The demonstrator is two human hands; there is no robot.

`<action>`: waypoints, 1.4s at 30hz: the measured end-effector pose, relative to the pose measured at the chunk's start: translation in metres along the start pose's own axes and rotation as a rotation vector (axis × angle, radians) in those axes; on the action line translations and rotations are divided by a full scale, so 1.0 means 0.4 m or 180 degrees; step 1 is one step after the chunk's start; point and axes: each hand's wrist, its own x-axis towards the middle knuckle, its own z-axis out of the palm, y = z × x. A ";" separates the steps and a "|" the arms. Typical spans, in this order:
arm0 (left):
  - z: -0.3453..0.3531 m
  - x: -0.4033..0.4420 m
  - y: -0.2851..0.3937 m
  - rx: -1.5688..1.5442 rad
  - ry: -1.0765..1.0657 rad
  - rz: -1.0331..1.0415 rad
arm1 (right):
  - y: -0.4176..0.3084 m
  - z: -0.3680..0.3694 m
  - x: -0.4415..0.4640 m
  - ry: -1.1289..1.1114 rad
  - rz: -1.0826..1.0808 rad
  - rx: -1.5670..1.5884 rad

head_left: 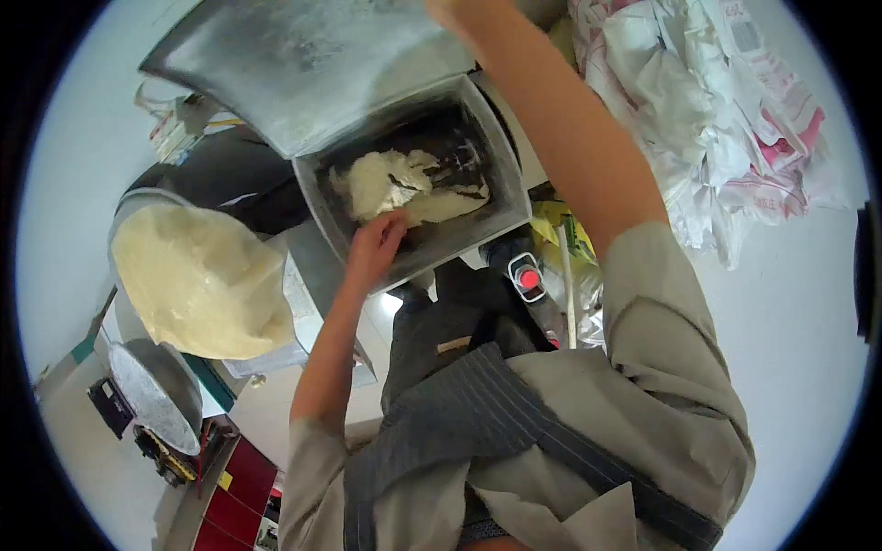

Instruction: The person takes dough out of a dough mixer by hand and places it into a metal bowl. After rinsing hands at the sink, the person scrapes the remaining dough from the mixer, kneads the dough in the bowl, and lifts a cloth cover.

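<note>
My left hand reaches over the near wall of a deep metal bin, its fingers closed beside a heap of pale flour. A shiny patch shows in the flour just past the fingers; I cannot make out whether it belongs to something held. The bin's dusty metal lid stands raised at the back. My right hand is at the top of the view near the lid's edge, blurred and partly cut off, so its fingers are hidden.
To the left, a large mass of pale dough fills a bowl. Below it stands a metal basin. White and pink plastic sacks hang at the right. A red-capped bottle and a pale stick are beside the bin.
</note>
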 end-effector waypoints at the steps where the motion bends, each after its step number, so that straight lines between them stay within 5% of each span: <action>1: 0.020 0.064 0.006 -0.0011 -0.0058 0.0171 | 0.037 -0.039 -0.026 0.0029 0.0026 -0.0010; 3: 0.082 0.193 0.010 -0.0019 -0.0219 0.0307 | 0.142 -0.135 -0.097 -0.0118 -0.0125 -0.1957; 5: 0.153 0.295 0.031 0.0114 -0.0515 0.0176 | 0.154 -0.169 -0.243 0.0388 0.0567 -0.0765; 10: 0.349 0.420 0.011 0.1019 -0.1009 -0.0096 | 0.283 -0.344 -0.543 0.1212 0.1599 -0.0787; 12: 0.413 0.432 -0.044 0.1594 -0.0270 0.0432 | 0.318 -0.369 -0.634 0.1369 0.1702 -0.0838; 15: 0.379 0.391 -0.047 0.0874 -0.0255 -0.0048 | 0.365 -0.381 -0.688 0.1492 0.1995 -0.0853; 19: 0.284 0.342 -0.048 0.1902 -0.0585 -0.0817 | 0.453 -0.353 -0.641 0.0944 0.1815 -0.1450; 24: 0.199 0.213 -0.137 0.2912 -0.0197 0.0252 | 0.713 -0.315 -0.526 0.0003 0.1598 -0.3364; 27: 0.161 0.136 -0.106 0.2397 -0.0652 -0.0327 | 0.866 -0.316 -0.509 -0.0329 0.1972 -0.3576; 31: 0.103 0.094 -0.172 0.1891 -0.0607 -0.0015 | 1.101 -0.349 -0.549 -0.1284 0.2085 -0.3613; 33: 0.039 0.130 -0.193 0.1601 -0.0285 -0.0384 | 1.088 -0.327 -0.561 -0.1691 0.2167 -0.3660; 35: 0.013 0.164 -0.182 0.1740 0.0227 -0.0766 | 0.913 -0.280 -0.517 -0.2280 0.3458 -0.2734; 37: 0.022 0.231 -0.216 0.1892 0.0838 -0.1058 | 0.958 -0.309 -0.529 -0.2611 0.3104 -0.3174; 39: 0.092 0.271 -0.289 0.3041 0.0432 -0.1626 | 0.971 -0.343 -0.545 -0.2910 0.2755 -0.3597; 42: 0.079 0.287 -0.267 0.2809 -0.0516 -0.1496 | 0.911 -0.381 -0.552 -0.2422 0.2489 -0.3137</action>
